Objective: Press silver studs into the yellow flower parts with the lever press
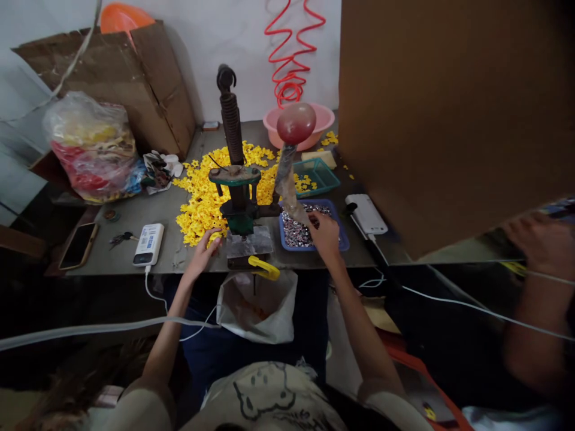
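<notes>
My left hand [206, 248] is at the near edge of a heap of small yellow plastic pieces [197, 206], its fingers closed on a yellow piece at the fingertips. Beside it stands a hand press [240, 215] with a metal base plate [256, 241]. My right hand [325, 233] reaches over a blue tray [345, 242] filled with small shiny metal parts [296, 233]. Its fingers are pinched together, and what they hold is hidden. Just left of those fingers hangs the wrapped press lever [286, 173], topped by a red ball knob [296, 123].
A yellow handle [264, 267] juts from the press over a white sack [283, 311]. Behind the blue tray are a green basket [326, 176] and a pink basin [321, 114]. Power banks [150, 242] and a phone [78, 245] lie around. A large cardboard sheet [440, 120] blocks the right; another person's hand [539, 239] is beyond.
</notes>
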A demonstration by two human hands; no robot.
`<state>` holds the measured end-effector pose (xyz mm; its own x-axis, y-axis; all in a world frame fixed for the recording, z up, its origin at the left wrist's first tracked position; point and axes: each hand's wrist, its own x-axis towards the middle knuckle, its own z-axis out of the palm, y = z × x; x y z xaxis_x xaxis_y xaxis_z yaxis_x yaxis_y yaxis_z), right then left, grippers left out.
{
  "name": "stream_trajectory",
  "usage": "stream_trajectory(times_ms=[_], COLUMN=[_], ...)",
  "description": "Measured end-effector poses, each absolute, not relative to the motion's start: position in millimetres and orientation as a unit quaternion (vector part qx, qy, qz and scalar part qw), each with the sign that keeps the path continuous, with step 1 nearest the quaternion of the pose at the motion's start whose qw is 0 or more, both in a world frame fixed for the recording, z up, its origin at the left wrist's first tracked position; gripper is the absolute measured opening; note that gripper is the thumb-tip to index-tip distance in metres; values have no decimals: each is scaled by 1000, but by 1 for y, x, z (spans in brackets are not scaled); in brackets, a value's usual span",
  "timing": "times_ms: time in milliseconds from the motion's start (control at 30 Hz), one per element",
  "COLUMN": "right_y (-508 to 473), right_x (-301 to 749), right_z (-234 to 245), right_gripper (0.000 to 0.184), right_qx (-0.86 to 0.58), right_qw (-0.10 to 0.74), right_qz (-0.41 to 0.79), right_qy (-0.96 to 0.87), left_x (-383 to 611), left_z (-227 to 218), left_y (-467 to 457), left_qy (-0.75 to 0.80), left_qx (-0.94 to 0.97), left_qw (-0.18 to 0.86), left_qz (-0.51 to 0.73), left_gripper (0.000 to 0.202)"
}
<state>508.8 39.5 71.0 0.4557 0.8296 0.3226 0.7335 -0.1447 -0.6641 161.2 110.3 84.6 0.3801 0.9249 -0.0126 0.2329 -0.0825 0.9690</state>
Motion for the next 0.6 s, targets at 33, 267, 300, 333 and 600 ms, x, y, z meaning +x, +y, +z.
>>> stream_trajectory(times_ms=[33,267,300,333,600], right_y=[39,23,21,19,28], right_x=[509,463,449,434,365], right_z=[73,96,100,103,101], right_gripper=[14,19,21,21,12], right_qx=[-751,-655,-620,-587,-539], right_qw=[404,543,564,576,538], right_qz=[47,203,248,285,329], right_qy=[-521,-485,-487,-493,-558], left_x=[161,171,175,180,207], left_z=[84,89,90,92,89], left_y=[108,87,83,79,61], left_qy=[446,441,435,428,408], left_qx=[668,733,737,743,745], left_qw=[487,337,336,337,360], left_qz=[342,394,393,390,386], left_gripper=[51,32,31,31,30])
